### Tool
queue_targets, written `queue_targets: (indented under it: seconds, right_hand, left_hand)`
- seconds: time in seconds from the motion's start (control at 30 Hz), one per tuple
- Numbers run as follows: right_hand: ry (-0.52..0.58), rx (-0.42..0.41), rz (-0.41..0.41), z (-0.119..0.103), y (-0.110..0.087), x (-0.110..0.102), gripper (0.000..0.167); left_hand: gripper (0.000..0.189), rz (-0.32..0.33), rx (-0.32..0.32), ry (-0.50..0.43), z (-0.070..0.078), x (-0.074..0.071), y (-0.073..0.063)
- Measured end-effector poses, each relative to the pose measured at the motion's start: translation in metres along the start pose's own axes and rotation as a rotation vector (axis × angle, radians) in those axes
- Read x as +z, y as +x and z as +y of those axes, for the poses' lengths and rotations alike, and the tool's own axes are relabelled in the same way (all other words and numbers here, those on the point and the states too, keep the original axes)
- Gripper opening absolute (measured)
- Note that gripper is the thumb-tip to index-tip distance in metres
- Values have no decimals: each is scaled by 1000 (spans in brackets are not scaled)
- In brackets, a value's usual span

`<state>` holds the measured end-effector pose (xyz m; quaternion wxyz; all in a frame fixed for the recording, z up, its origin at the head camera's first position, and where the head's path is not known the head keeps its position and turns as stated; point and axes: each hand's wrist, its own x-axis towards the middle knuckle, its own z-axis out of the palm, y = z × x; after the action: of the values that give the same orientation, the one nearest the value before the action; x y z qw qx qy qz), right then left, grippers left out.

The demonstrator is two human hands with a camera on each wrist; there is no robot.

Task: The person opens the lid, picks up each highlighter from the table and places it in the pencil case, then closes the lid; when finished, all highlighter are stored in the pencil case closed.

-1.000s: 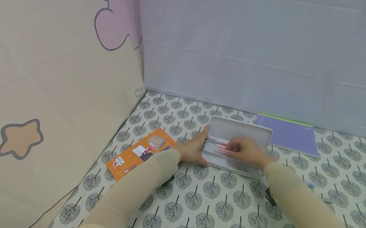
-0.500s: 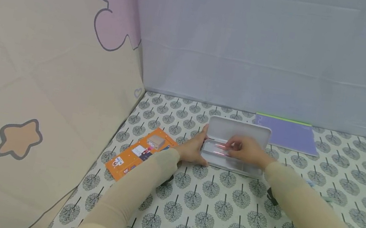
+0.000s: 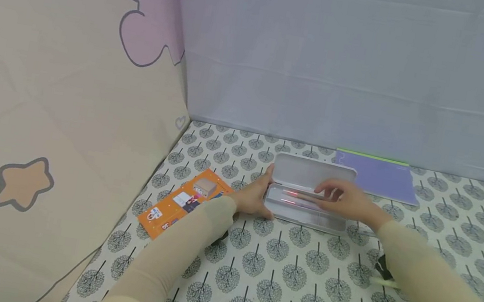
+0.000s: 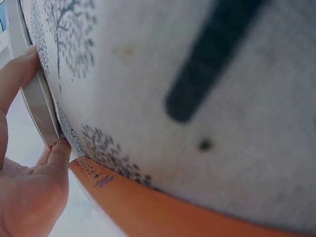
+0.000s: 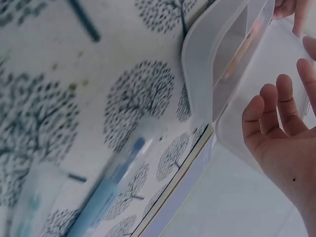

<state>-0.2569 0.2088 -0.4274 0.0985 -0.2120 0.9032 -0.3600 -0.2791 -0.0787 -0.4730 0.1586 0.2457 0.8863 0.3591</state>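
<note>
A pale pencil case [image 3: 305,219] lies on the patterned cloth with its lid [image 3: 301,172] raised at the back. My left hand [image 3: 253,196] grips its left end, thumb at the near corner and fingers along the far side. In the left wrist view, those fingers [image 4: 59,155] press on the case's edge. Inside, red marks show beside a slim, wood-coloured pencil [image 5: 239,54]. My right hand [image 3: 348,203] hovers over the case's right half. Its fingers [image 5: 284,94] are loosely bent with nothing visible in them; its thumb is hidden in the right wrist view.
A purple notebook [image 3: 379,178] lies behind the case to the right. An orange printed sheet [image 3: 169,211] lies partly under the left forearm. Near the right forearm are a blue pen [image 5: 106,197] and a clear, teal-marked one [image 5: 32,202]. A white curtain [image 3: 358,58] hangs behind.
My right hand has drawn back to the right from the red-marked pencil, its fingers loosening, leaving more of the pencil visible in the case. My left hand stays on the case.
</note>
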Motion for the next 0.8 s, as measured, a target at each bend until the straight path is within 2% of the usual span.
queue_targets:
  seconds: [0.23,0.47,0.8]
  right_hand:
    - [17,4,4,9,-22,-17,40]
    - [27,-14,37,25,-38,-29,41]
    - [33,-3,68,37,-62,-41,40]
  left_hand:
    - [145,-12,-14,-10,2,-1,-1]
    - [146,-7,-30,1,4,-1,-1]
    - [147,-7,-28,-4,2,0,0]
